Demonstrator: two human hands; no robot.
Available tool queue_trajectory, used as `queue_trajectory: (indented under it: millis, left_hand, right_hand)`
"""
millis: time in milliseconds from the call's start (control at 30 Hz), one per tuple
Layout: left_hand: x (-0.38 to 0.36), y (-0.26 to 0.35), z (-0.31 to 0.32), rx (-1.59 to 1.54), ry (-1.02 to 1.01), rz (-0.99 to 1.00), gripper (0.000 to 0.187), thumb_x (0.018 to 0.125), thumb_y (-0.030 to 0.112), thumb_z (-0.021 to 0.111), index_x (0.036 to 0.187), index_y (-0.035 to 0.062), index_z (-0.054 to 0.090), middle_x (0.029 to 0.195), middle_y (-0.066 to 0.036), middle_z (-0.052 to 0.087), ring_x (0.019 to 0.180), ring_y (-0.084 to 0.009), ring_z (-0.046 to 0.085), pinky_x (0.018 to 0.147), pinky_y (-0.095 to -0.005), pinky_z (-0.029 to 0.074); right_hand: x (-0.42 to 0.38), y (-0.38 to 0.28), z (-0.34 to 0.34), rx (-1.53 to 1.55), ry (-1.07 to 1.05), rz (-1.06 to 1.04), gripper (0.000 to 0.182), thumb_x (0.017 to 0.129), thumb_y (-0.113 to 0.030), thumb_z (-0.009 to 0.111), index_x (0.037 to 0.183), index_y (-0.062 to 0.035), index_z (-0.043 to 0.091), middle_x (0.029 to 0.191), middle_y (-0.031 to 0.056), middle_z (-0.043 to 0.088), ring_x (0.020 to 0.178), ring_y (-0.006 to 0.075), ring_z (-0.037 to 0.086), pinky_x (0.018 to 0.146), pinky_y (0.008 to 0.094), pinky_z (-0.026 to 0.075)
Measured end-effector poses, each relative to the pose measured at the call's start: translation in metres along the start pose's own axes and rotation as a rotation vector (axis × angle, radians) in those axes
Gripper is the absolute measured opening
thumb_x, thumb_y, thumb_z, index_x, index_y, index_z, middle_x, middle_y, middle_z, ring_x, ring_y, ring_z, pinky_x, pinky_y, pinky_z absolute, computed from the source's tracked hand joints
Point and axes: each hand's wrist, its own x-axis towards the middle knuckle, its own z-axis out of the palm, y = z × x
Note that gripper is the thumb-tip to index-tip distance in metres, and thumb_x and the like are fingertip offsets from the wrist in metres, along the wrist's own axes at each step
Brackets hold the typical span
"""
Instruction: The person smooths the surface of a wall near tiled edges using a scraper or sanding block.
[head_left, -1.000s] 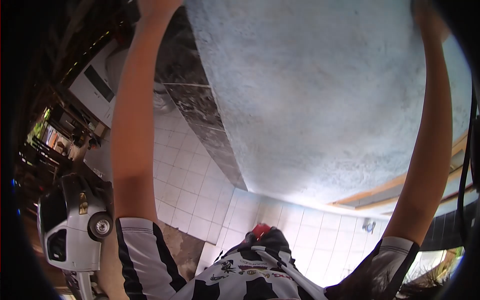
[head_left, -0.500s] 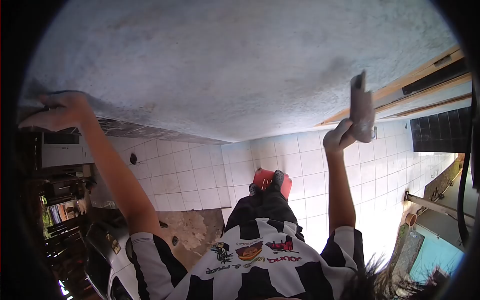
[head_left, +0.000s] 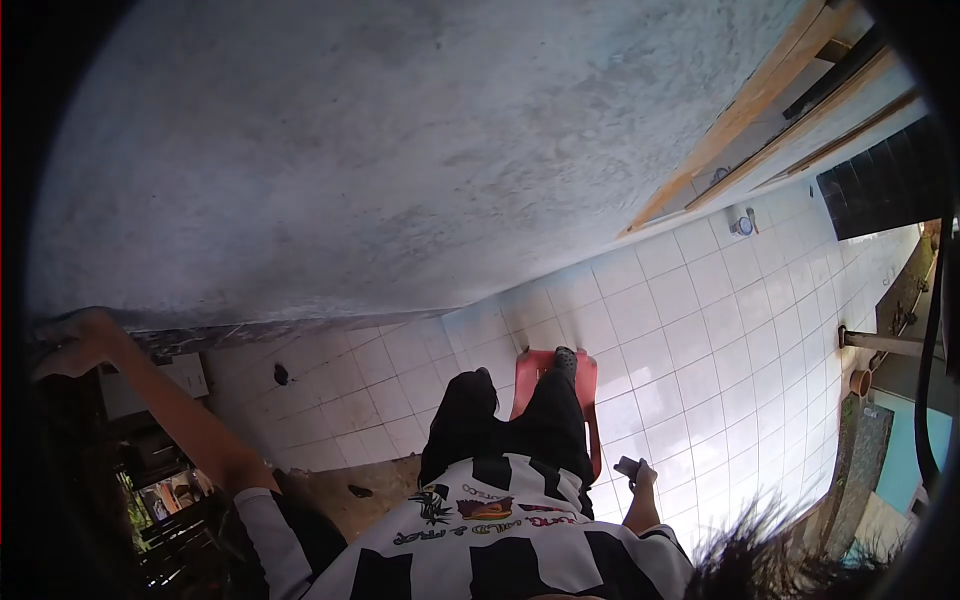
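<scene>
My left hand [head_left: 75,343] is at the far left, arm stretched out, with its fingers bent around the dark edge of the grey plastered wall [head_left: 330,170]. Shadow hides part of the fingers. Low beside my body, my right hand [head_left: 643,475] is closed on a small dark rectangular block [head_left: 627,466], whose exact kind I cannot make out. The block is apart from the wall. One of my feet rests on a red plastic chair [head_left: 583,385]; the other foot shows at its left side.
White floor tiles [head_left: 690,350] surround the chair. Wooden frames [head_left: 740,110] line the wall at upper right. A small round container [head_left: 741,226] sits near the wall's foot. A brown pot [head_left: 859,382] stands by a post at right.
My right hand has dropped from high near the wall to beside my body, still holding the block. My left hand sits lower in view. One foot has shifted left off the chair.
</scene>
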Motion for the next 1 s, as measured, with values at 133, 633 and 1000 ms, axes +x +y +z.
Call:
queue_trajectory:
  millis: [133, 633, 1000]
  left_hand:
    - [-0.022, -0.030, 0.019, 0.086, 0.020, -0.017, 0.069, 0.102, 0.018, 0.051, 0.146, -0.0137, 0.008, 0.104, -0.027, 0.063, 0.080, -0.0328, 0.068, 0.068, -0.0360, 0.054]
    - [-0.062, 0.069, -0.050, -0.293, 0.095, -0.101, 0.049, 0.100, 0.016, 0.052, 0.149, 0.0223, 0.044, 0.132, -0.012, 0.062, 0.098, -0.0314, 0.068, 0.076, -0.0371, 0.054]
    - [-0.240, -0.164, -0.076, -0.590, 0.014, -0.812, 0.031, 0.104, 0.012, 0.046, 0.132, 0.0010, 0.051, 0.119, -0.014, 0.065, 0.098, -0.0207, 0.065, 0.086, -0.0317, 0.050]
  right_hand:
    - [-0.016, 0.087, 0.003, -0.163, 0.014, 0.080, 0.057, 0.085, -0.048, 0.074, 0.080, 0.0088, 0.071, 0.068, 0.0170, 0.071, 0.049, 0.0228, 0.064, 0.047, 0.0326, 0.048]
    - [0.011, 0.131, 0.251, 0.002, -0.011, -0.546, 0.053, 0.078, -0.044, 0.075, 0.076, 0.0083, 0.069, 0.066, 0.0162, 0.069, 0.056, 0.0226, 0.066, 0.060, 0.0373, 0.054]
    - [-0.014, 0.068, 0.289, -0.064, -0.165, -0.867, 0.039, 0.077, -0.032, 0.075, 0.080, 0.0071, 0.070, 0.069, 0.0144, 0.069, 0.058, 0.0211, 0.066, 0.060, 0.0349, 0.054]
